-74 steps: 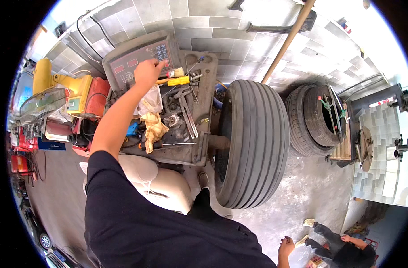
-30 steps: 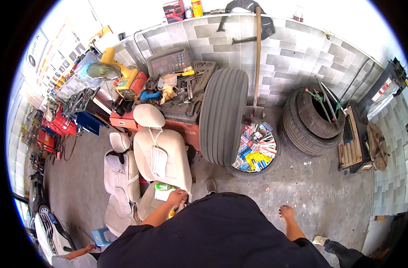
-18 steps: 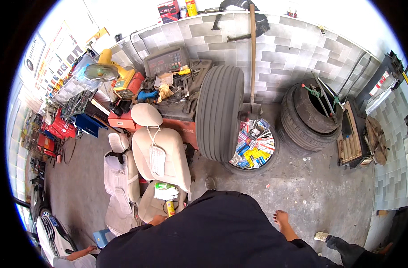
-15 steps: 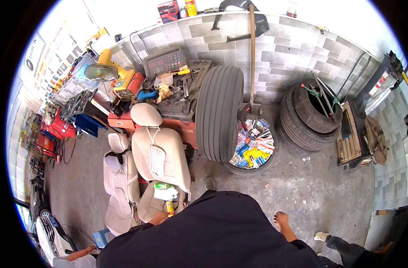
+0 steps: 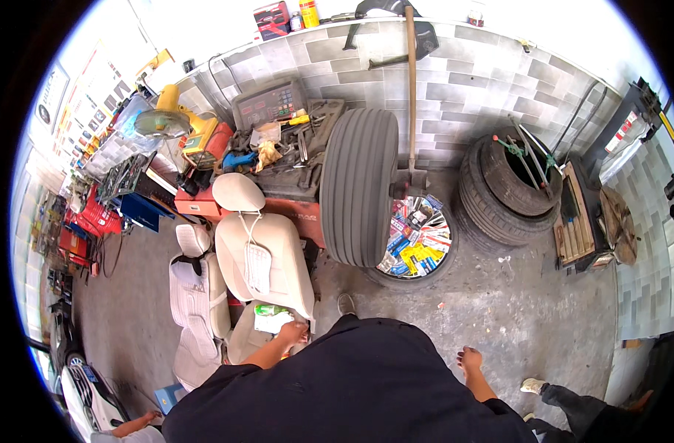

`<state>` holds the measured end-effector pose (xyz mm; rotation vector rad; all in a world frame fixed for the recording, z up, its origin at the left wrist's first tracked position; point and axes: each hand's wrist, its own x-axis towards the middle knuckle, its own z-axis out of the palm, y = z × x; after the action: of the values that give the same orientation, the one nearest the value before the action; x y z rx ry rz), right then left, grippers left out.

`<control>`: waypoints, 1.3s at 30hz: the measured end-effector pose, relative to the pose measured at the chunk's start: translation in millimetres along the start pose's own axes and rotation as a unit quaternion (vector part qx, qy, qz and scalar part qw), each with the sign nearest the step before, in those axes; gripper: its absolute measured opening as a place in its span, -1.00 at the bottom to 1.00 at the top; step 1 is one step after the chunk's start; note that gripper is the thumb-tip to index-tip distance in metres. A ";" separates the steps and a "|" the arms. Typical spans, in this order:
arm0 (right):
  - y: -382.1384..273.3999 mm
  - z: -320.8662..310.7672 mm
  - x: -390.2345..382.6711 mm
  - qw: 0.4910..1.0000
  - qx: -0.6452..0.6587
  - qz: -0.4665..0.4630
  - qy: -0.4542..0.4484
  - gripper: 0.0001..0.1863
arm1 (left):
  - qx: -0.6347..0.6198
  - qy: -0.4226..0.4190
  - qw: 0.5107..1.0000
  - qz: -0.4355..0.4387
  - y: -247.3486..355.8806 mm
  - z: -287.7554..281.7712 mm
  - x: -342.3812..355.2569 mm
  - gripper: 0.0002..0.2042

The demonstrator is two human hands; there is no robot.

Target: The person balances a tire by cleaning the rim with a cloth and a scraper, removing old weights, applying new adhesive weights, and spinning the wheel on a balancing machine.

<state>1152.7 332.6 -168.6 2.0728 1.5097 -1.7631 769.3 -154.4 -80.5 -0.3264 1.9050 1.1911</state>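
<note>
My left hand (image 5: pixel 293 334) is over the right edge of a beige car seat's cushion, beside a green and white packet (image 5: pixel 270 318). Its fingers are loosely bent and nothing shows in them; whether it touches the seat I cannot tell. My left forearm hides most of a yellow can. Behind the packet rises the beige seat back (image 5: pixel 267 258) with its headrest (image 5: pixel 238 193). At my right side hangs my right hand (image 5: pixel 469 359), fingers slightly apart and without anything in them, above the concrete floor.
A large tire (image 5: pixel 359 188) is mounted upright on a red machine (image 5: pixel 304 214) with tools on top. Right of it stands a round bin of colourful packets (image 5: pixel 425 247), then stacked tires (image 5: pixel 499 199). Another seat (image 5: pixel 197 288) stands left. Other people's limbs show at both lower corners.
My left hand has swung forward into view over the seat cushion, covering much of the yellow can. My right hand has barely moved. The view has shifted slightly.
</note>
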 end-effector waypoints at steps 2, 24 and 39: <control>-0.2 2.5 -6.9 1.000 -0.001 0.007 0.005 -0.67 | 0.139 -0.031 0.989 0.044 -22.8 -18.8 3.7 -0.80; -252.1 104.2 -70.3 0.806 -0.401 -0.383 -0.206 -0.54 | 0.182 -0.040 0.973 0.133 -67.6 -25.8 24.9 -0.78; -481.6 145.3 -442.7 0.351 -0.636 -0.641 -0.247 -0.82 | 0.046 0.049 0.994 -0.083 -27.0 -21.7 -13.0 -0.77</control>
<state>775.7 226.0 375.1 -0.6389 2.6876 -0.1806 782.2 -189.0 -83.0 -0.4926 1.9683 0.9904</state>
